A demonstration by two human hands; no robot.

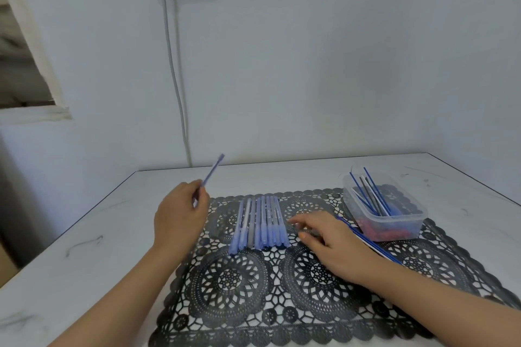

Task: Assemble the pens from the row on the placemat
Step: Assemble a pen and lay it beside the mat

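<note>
The black lace placemat [234,284] lies under our forearms. Our left hand [180,214] pinches one blue pen [211,173], tip raised beyond the fingers. Our right hand [324,236] rests on the mat, fingers loose, gripping nothing. The row of pens [259,222] lies between both hands, with loose refills [372,245] just right of the right hand.
</note>
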